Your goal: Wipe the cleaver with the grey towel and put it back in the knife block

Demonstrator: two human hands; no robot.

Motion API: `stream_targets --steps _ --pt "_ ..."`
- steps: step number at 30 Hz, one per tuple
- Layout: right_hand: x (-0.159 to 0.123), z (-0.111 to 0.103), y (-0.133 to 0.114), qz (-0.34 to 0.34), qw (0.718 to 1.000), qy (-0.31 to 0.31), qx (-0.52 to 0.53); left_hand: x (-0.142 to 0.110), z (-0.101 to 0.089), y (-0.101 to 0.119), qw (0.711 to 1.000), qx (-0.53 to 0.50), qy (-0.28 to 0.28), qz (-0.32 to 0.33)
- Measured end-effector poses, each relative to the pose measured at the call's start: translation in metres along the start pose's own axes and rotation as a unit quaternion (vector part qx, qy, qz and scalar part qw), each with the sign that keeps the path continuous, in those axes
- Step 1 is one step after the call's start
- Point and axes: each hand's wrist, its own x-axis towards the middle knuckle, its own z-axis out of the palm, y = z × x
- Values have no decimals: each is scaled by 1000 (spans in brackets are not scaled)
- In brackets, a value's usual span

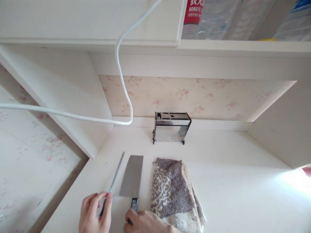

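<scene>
My left hand (pixel 95 212) closes its thumb and fingers around the black handle of a thin grey sharpening steel (pixel 117 172), whose rod points away from me. Beside it on the right lies a cleaver (pixel 132 176) with a broad grey blade, flat or nearly flat over the white counter. My right hand (pixel 147 222) grips the cleaver's dark handle, partly covering it. Just right of the cleaver is a folded brown and cream towel (pixel 173 189), close to my right wrist.
A metal knife block (pixel 172 127) with slots on top stands at the back of the white counter (pixel 230 181). A white cable (pixel 123 81) hangs in front of the upper cabinet. Plastic bottles (pixel 218 19) sit on the shelf above right. Side panels bound the counter.
</scene>
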Motion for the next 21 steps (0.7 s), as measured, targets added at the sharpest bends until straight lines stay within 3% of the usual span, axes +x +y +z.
stream_targets --steps 5,9,11,13,15,17,19,21 --pt "-2 -13 4 -35 999 -9 9 47 33 62 983 -138 -118 -36" --pt "-17 -63 19 -50 991 -6 124 90 69 89 944 -264 -187 -67" --pt "-29 -95 43 28 978 60 200 109 88 98 922 -297 -222 -111" --pt "-41 -125 80 157 941 160 252 125 107 105 897 -326 -258 -151" --pt "-50 -151 124 289 868 286 285 140 125 112 867 -362 -292 -177" --pt "-55 -174 169 363 790 411 274 152 143 121 846 -391 -311 -187" --pt "-57 -194 205 408 733 460 292 163 159 129 838 -404 -317 -184" --pt "-54 -211 229 426 714 438 342 172 174 137 837 -412 -317 -173"
